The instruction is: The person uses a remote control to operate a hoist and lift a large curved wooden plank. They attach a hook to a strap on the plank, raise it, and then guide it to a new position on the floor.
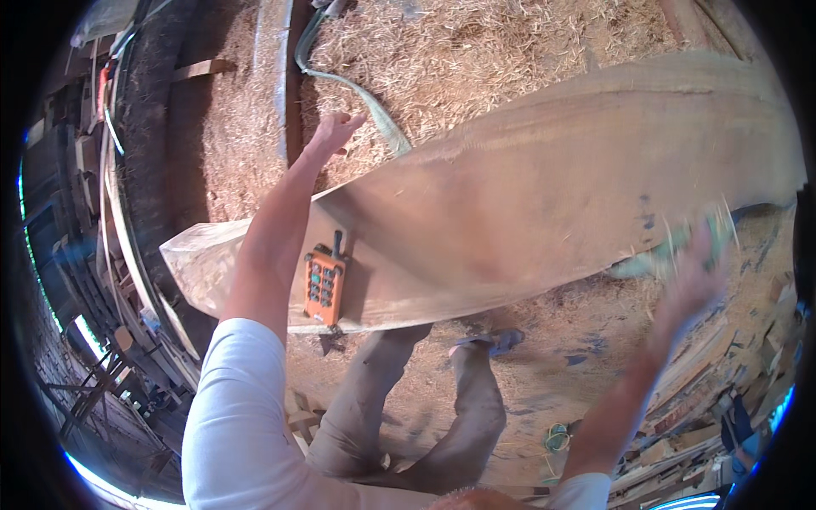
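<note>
Left hand (333,132) open, raised past slab's far edge | right hand (693,276) blurred, gripping greenish brush (671,246) at wood slab (552,195) near edge | orange remote (325,285) on slab

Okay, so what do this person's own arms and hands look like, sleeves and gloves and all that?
Both arms are bare from short white sleeves down. The left sleeve is wide and loose around the upper arm; only a bit of the right sleeve shows at the lower edge. The left hand wears no glove, watch or ring that I can see. The right hand is motion-blurred, so details there are unclear.
</note>
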The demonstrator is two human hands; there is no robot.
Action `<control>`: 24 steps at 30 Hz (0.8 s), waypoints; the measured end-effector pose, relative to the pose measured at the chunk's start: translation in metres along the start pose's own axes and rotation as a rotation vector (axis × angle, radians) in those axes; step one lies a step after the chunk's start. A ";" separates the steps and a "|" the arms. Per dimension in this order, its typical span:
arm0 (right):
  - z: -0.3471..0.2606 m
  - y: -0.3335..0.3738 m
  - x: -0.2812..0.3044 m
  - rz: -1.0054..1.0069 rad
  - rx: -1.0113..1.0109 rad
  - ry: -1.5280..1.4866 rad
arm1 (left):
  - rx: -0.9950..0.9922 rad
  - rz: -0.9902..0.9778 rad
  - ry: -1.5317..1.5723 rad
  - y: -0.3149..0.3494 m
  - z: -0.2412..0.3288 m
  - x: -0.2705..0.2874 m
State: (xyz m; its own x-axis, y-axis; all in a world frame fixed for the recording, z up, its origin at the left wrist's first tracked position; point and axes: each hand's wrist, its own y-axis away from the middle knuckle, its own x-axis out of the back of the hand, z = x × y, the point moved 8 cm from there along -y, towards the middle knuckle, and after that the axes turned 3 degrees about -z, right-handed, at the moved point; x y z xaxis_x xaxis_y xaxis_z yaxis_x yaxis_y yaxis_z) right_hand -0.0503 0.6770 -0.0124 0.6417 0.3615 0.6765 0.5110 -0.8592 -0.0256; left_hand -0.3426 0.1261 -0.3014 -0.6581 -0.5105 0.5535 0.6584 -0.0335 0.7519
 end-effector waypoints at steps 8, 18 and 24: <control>-0.010 -0.015 -0.155 0.106 0.807 0.654 | -0.013 -0.248 0.009 -0.161 -0.025 -0.088; 0.010 -0.017 -0.170 -0.221 0.485 0.490 | -0.271 -0.084 1.143 -0.201 0.010 -0.022; 0.015 -0.022 -0.159 -0.233 0.408 0.391 | -0.516 -0.260 1.260 -0.041 0.325 0.023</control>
State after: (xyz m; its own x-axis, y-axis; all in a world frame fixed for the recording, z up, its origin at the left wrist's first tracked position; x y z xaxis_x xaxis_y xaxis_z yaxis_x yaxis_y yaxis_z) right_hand -0.1547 0.6437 -0.1307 0.2687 0.2969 0.9163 0.8402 -0.5375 -0.0722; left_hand -0.5032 0.3948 -0.2034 -0.1926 -0.8548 -0.4818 0.8100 -0.4156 0.4136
